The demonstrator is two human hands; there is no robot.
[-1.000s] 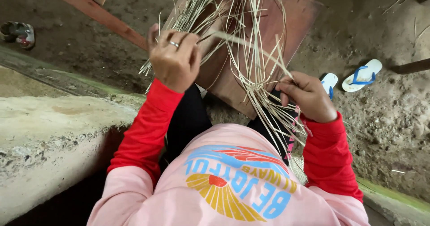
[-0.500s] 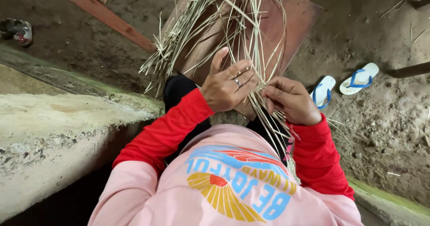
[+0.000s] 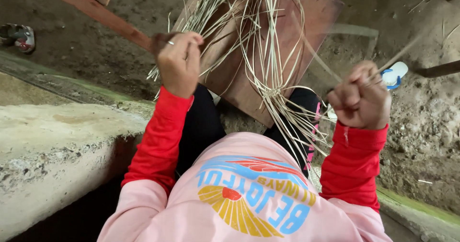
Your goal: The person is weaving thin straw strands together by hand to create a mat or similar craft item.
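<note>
The pale dried weaving strips (image 3: 268, 79) run off the top edge over a reddish-brown wooden board (image 3: 316, 21); the right hand (image 3: 362, 98) is fisted around blurred strips; the left hand (image 3: 179, 62) pinches others; a blue-strapped white sandal (image 3: 395, 73) sits half hidden behind the fist.

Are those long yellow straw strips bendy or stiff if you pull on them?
Probably bendy: the straw strips curve in loops over the wooden board. Likely light too, since loose ends stick up and fan out. The right hand pulls one taut, so they seem tough enough not to snap easily.
</note>
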